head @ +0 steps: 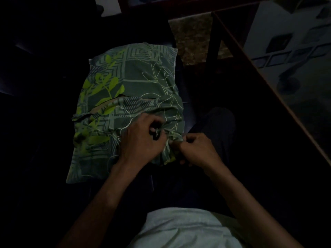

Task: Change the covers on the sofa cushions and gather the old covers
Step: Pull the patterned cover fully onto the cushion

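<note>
From where I watch, the dark sofa point(44, 86) fills most of the view, too dim to read beyond its outline, with a glass-topped desk point(279, 72) running along the right and a patch of rug point(191, 38) past the cushion's far corner. On the seat lies the one cushion point(125, 74) I can see, flat, in a green leaf-and-square patterned cover point(114, 113) that wraps it nearly end to end. Across its middle an overlapping flap gapes a little, and the near right corner is bunched. My left hand point(141, 140) is there, fingers point(152, 130) curled round the gathered cloth, and my right hand point(195, 149) is just beside it, fingers pinching the same bunch at the edge. I judge this cushion to be mid-change; whether the cover is going on or coming off I cannot tell, though the full wrap makes me lean toward a closure being finished. I see no pile of old covers and no other cushions, so gathering, and any further cushions, appear to remain.
</note>
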Available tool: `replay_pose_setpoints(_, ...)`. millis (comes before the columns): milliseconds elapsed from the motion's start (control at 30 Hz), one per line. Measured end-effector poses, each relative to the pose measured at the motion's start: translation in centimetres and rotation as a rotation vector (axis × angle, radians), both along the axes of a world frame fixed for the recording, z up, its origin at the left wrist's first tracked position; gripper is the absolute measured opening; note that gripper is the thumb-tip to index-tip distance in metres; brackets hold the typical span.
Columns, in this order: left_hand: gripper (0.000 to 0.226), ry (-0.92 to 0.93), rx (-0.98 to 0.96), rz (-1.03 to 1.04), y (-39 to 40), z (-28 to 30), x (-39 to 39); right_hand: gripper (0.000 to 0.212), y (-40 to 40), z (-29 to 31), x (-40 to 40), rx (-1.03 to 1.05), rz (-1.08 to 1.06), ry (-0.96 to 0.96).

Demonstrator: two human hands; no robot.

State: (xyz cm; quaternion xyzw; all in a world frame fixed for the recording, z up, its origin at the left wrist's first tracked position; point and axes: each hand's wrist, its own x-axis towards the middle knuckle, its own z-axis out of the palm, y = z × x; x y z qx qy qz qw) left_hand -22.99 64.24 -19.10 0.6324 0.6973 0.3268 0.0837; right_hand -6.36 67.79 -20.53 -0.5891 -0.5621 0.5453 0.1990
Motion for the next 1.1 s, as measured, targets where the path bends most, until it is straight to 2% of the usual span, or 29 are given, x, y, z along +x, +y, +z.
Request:
replay_pose_setpoints(100, 0.027, 0.070, 0.079, -0.015, 2.0, 1.8, -1.2, 0.025, 0.9, -0.3, 0.4, 0.006, 0.019, 0.014)
replay_pose_setpoints(200, 0.043, 0.238, -0.067, -0.015, 5.9, 2.2, -2.6, 0.020, 1.4, -0.4, 1.0, -0.002, 0.075, 0.008)
replay_pose_setpoints(267, 0.034, 0.288, -0.128, -0.009, 7.9, 1.7, -3.2, 0.021, 1.6, -0.4, 1.2, -0.005, 0.116, 0.009)
replay_pose_setpoints(333, 0.024, 0.239, -0.114, 0.031, 9.1, 1.9, -4.1, 0.026, 1.7, -0.4, 1.5, -0.001, 0.132, -0.008)
replay_pose_setpoints(400, 0.019, 0.116, -0.034, 0.167, 10.2, 2.8, -5.3, 0.028, 2.0, -0.4, 1.7, -0.008, 0.122, 0.004)
replay_pose_setpoints(467, 0.018, 0.110, 0.025, 0.262, 11.0, 3.3, -6.5, 0.029, 2.4, -0.2, 1.6, -0.017, 0.101, 0.048)
replay_pose_setpoints(600, 0.038, 0.156, -0.087, 0.249, 10.9, 2.2, -6.8, 0.033, 2.8, 0.6, 1.6, 0.110, 0.260, -0.157)
replay_pose_setpoints(667, 0.053, 0.243, -0.144, 0.172, 10.5, 2.2, -6.8, 0.045, 2.9, 0.5, 2.0, 0.084, 0.280, -0.159)
replay_pose_setpoints(733, 0.055, 0.260, -0.206, 0.101, 10.5, 3.1, -7.4, 0.054, 2.9, 0.3, 2.1, 0.068, 0.266, -0.148)
replay_pose_setpoints(900, 0.047, 0.345, -0.048, 0.244, 12.2, 4.4, -8.8, 0.054, 3.3, 1.4, 1.5, 0.167, 0.317, -0.152)
replay_pose_setpoints(1000, 0.039, 0.277, -0.125, 0.253, 12.3, 3.6, -6.9, 0.043, 4.2, 2.7, 0.8, 0.211, 0.418, -0.303)
replay_pose_setpoints(1100, 0.035, 0.284, -0.250, 0.111, 13.3, 3.6, -5.5, 0.032, 4.3, 2.8, 0.4, 0.193, 0.467, -0.336)
